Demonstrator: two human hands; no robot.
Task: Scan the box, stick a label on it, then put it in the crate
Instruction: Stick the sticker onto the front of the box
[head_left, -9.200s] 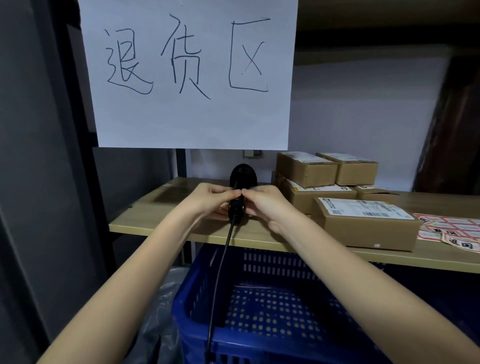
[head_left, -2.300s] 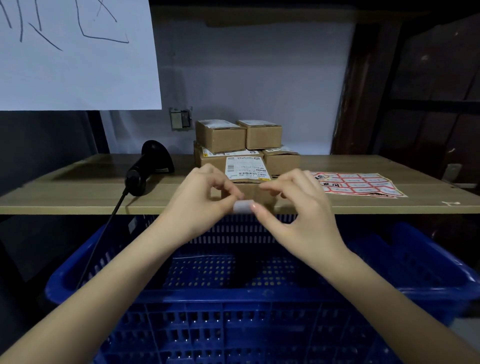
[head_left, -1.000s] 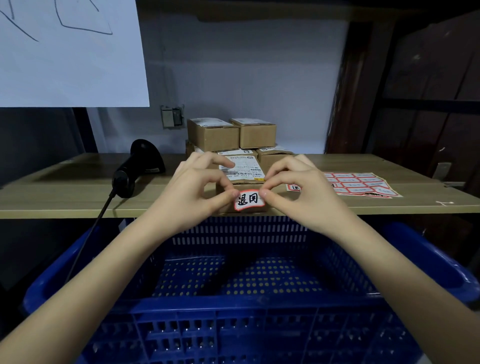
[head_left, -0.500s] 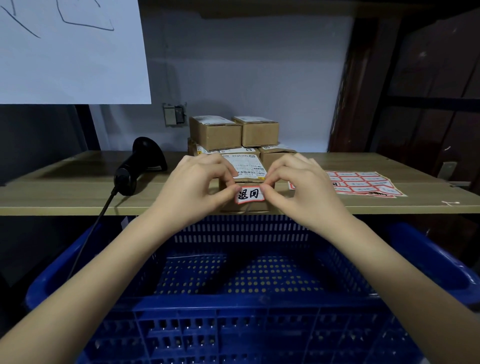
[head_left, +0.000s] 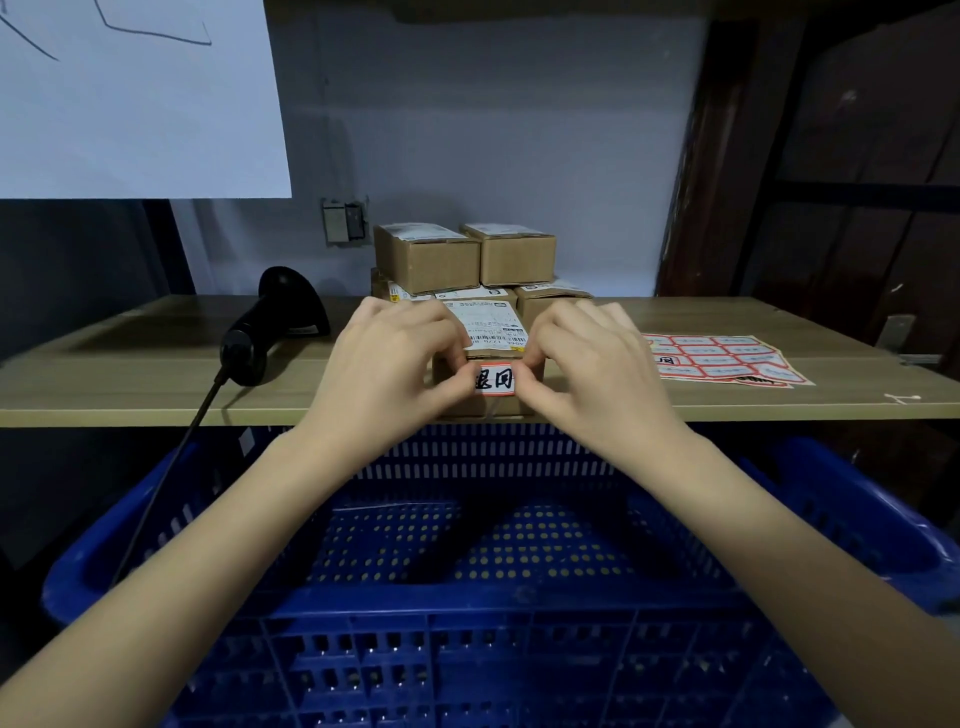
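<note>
Blue crate (head_left: 519, 613): directly below the front edge of the table (head_left: 130, 364), nothing visible inside. Table: carries a stack of further cartons (head_left: 457, 260) at the back, a black scanner (head_left: 270, 322) lying at left with its cable trailing over the edge, a sheet of red-bordered stickers (head_left: 727, 358) at right. Box (head_left: 488, 405): at the very front edge of the table, between both hands, shipping slip on its top face. Left hand (head_left: 389, 374): curled against the left side of the box, thumb tip pressed on the left end of the label (head_left: 494, 380). Right hand (head_left: 597, 374): mirrored on the right side, thumb and forefinger pinched at the right end of the label. Label: red border, black characters, now lying against the near face of the box; a second ago held slightly clear of that face, a little earlier shown blank side up between the fingertips. Meaning for the task, as a judgement: sticking step at or near completion, scanning apparently finished given the scanner set down. Remaining: smoothing the label flat, then lowering the box into the crate. Risk: creased label if pressed unevenly.
</note>
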